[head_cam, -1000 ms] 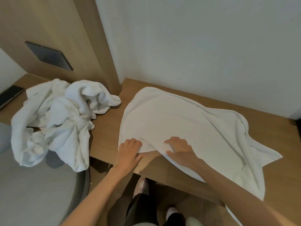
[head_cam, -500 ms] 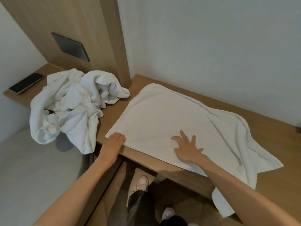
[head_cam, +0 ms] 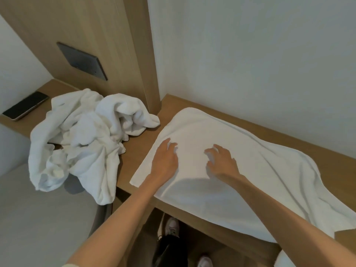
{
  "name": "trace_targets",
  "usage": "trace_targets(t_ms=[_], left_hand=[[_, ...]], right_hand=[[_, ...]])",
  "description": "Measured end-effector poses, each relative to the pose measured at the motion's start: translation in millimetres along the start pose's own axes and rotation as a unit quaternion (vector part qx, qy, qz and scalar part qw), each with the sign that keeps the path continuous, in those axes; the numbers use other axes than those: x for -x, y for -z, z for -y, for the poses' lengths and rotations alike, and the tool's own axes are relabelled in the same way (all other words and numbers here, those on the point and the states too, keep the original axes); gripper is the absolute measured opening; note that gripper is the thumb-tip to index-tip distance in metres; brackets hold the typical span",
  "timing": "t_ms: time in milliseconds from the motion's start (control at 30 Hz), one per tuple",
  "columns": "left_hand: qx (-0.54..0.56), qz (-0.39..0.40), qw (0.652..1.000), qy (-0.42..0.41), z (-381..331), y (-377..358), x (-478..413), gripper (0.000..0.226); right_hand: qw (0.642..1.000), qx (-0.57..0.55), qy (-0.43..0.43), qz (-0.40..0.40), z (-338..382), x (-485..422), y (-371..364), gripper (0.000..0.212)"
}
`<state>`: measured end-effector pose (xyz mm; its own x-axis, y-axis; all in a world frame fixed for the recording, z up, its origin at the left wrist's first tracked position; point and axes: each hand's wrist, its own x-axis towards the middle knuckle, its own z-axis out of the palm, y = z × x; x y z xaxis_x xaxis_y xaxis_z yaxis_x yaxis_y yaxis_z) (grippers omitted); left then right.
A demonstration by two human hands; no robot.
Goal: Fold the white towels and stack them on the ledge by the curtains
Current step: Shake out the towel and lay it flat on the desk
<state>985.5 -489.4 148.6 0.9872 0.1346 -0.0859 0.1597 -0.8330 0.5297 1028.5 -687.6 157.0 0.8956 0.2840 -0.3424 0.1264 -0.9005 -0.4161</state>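
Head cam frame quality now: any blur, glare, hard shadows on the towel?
Head view: fingers of the left hand and right hand are motion-blurred; head view: a soft shadow falls on the spread towel by its near edge; no glare, light even; wide-angle lens bows the ledge edge.

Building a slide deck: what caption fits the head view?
A person's left hand and right hand rest on a spread white towel on the wooden ledge, beside a crumpled white towel heap.
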Motion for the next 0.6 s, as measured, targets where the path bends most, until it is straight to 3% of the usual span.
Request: trace_targets(t_ms=[133,233,367,600], left_hand=[[0.13,-0.085,0.988,0.019,-1.3,-3.7,-60.9,0.035],[0.144,-0.107,0.983,0.041,3.7,-1.4,-110.1,0.034],[0.14,-0.028,0.984,0.111,9.9,-5.0,-163.5,0.036],[0.124,0.074,0.969,0.199,-1.5,-22.6,-194.6,0.043]], right_hand=[[0.999,0.012,-0.013,0.051,7.4,-51.0,11.7,0.06],[0.993,0.043,-0.027,0.102,6.2,-83.3,20.5,0.094],[0.983,0.072,-0.052,0.158,2.9,-99.4,18.7,0.119],[0.974,0.08,-0.083,0.197,11.0,-106.1,24.9,0.126]])
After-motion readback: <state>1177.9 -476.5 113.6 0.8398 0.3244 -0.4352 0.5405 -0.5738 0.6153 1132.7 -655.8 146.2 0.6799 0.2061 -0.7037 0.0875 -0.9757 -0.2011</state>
